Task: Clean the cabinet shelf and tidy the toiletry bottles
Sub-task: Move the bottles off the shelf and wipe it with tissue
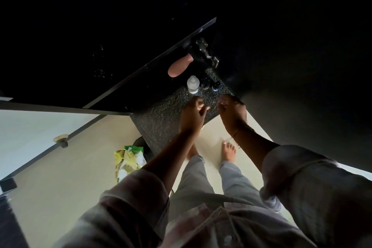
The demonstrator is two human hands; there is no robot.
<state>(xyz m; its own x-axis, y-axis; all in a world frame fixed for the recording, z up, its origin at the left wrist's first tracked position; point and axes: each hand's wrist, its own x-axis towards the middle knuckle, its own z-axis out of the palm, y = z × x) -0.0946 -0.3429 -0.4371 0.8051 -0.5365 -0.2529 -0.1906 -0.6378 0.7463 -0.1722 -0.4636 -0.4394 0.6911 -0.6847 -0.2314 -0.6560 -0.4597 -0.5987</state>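
A pale floor [60,197] is seen far below, filling the left and near part of the view. A dark open cabinet door [80,56] is set to the left, with a metal hinge [207,52] at its far end. A dark speckled shelf [161,119] is seen at the centre. Both forearms are stretched over it from rolled pale sleeves [128,197]. A yellow and green packet [128,159] is lying on the floor, left of the shelf. The left hand [193,115] and the right hand [231,110] are held close together above the middle of the shelf. The fingers of both are curled inward, but whether anything is pinched cannot be told in the dim light. The toiletry bottles are grouped at the far end of the shelf, beyond the hands: a peach bottle [179,66] by the door, a clear bottle [193,84] just nearer, and small dark bottles [211,86] to its right.
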